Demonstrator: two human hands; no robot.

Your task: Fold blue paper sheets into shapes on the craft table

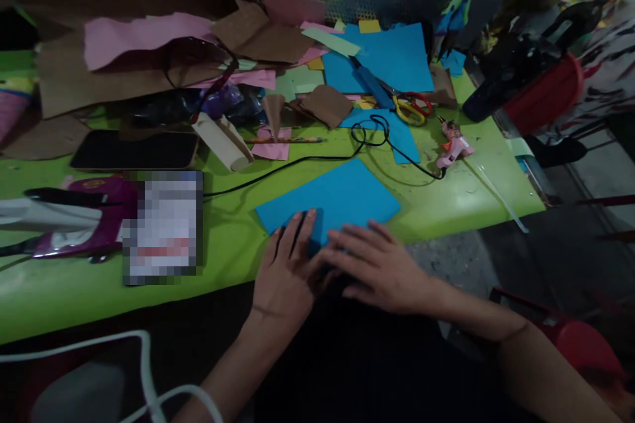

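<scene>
Blue paper overhangs the table edge, both hands flat on it.

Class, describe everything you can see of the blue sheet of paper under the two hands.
The blue sheet of paper is a plain, matte, roughly rectangular piece lying flat and turned at an angle on the green table, at its near edge. The left hand and right hand press their fingers on its near corner. A black cable runs just beyond it.

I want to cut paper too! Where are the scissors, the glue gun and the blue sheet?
scissors (413,108): head view, on the yellow handle.
glue gun (454,147): head view, on its pink body.
blue sheet (337,198): head view, on its bare middle.
</scene>
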